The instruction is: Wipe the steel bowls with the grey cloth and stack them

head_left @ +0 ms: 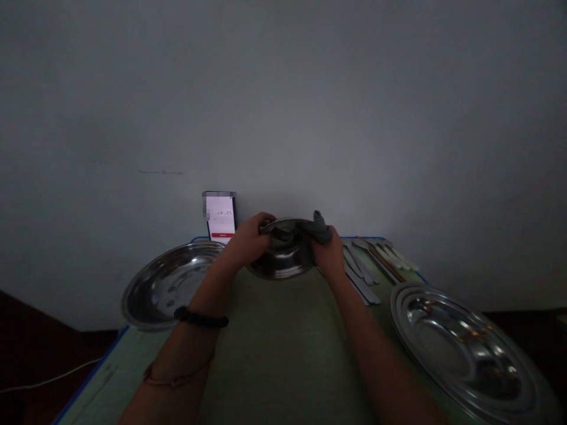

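Between my hands, a shiny metal bowl is held tilted over the far part of the table, its inside facing me. My left hand grips its left rim, fingers curled over the edge. At the right rim my right hand is closed around a dark grey cloth, which presses against the bowl. Part of the cloth reaches into the bowl's upper inside. The fingertips of the right hand are hidden behind the cloth and rim.
A large metal basin stands at left, and stacked metal basins at right. Several utensils lie behind them at right. A lit phone leans against the wall. Blue edging borders the green table.
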`<state>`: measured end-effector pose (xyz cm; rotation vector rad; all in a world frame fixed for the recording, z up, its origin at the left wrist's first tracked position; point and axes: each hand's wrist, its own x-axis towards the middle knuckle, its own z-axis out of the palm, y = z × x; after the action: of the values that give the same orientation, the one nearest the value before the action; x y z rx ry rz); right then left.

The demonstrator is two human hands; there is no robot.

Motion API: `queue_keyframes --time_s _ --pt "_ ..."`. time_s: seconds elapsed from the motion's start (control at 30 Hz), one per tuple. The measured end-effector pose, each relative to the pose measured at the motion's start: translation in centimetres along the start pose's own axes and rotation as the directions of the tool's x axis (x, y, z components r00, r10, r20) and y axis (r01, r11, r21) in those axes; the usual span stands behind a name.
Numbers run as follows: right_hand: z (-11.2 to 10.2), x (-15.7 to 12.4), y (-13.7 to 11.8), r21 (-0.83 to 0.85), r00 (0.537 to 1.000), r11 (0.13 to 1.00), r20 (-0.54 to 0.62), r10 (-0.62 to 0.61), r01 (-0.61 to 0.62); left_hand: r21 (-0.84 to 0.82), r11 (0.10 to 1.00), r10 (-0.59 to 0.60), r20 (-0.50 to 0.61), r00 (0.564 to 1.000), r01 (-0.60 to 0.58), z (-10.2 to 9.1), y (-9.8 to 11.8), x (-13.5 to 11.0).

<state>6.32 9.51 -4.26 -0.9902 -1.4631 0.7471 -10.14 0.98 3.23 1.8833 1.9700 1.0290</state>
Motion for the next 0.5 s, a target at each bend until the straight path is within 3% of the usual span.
queue_keyframes --time_s 0.07,0.13,0.23,0.3,0.4,0.5 --pt "-0.9 0.5 -1.8 -0.036 0.999 0.999 -0.009 -0.038 0.037 0.045 0.999 0.013 0.032 0.999 -0.014 -0.6 0.5 -0.4" --pt "-1.6 0.8 -3.7 -0.131 0.983 0.975 0.05 -0.174 0.179 0.035 0.996 0.082 0.067 0.994 -0.084 -1.1 1.2 -0.8" --pt "-2.0 0.7 -5.7 -0.196 0.898 0.885 0.22 -0.38 0.422 -0.05 0.981 0.193 0.115 0.974 -0.189 -1.0 1.9 -1.1" --pt "-1.8 0.4 -6.0 -0.216 0.849 0.833 0.281 -0.447 0.51 -0.071 0.98 0.195 0.139 0.971 -0.186 -0.6 1.9 -1.0" --pt "-1.2 0.0 -5.6 -0.251 0.846 0.813 0.256 -0.468 0.526 -0.054 0.984 0.172 0.092 0.981 -0.168 0.1 1.5 -0.8" --pt "-1.0 -0.1 -4.8 -0.247 0.897 0.864 0.176 -0.405 0.438 0.008 0.984 0.176 0.053 0.983 -0.177 0.4 1.3 -0.7"
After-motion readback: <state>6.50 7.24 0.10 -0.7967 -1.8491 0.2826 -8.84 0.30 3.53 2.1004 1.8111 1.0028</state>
